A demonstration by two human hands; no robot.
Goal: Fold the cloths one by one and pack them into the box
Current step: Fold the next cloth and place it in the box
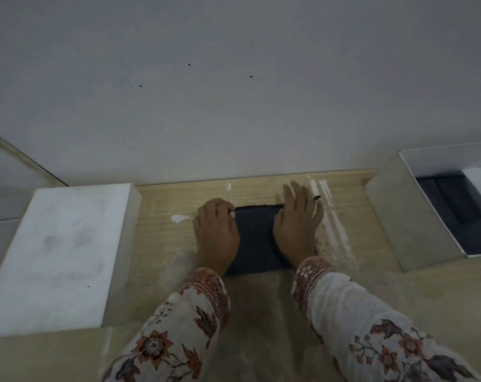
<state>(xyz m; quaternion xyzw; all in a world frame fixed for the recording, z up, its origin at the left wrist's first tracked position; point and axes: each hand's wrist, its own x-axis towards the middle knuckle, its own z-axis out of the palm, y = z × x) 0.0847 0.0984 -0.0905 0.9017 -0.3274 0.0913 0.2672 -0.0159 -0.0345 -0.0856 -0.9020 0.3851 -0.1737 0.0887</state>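
A dark folded cloth lies flat on the wooden table, between my two hands. My left hand rests on the cloth's left edge with its fingers curled at the far left corner. On the right edge lies my right hand, its fingers stretched forward past the cloth and slightly blurred. An open white box stands at the right, and dark folded cloths show inside it.
A white box lid or block sits on the table to the left of my hands. A white wall rises right behind the table. White paint smears mark the wood near my right hand.
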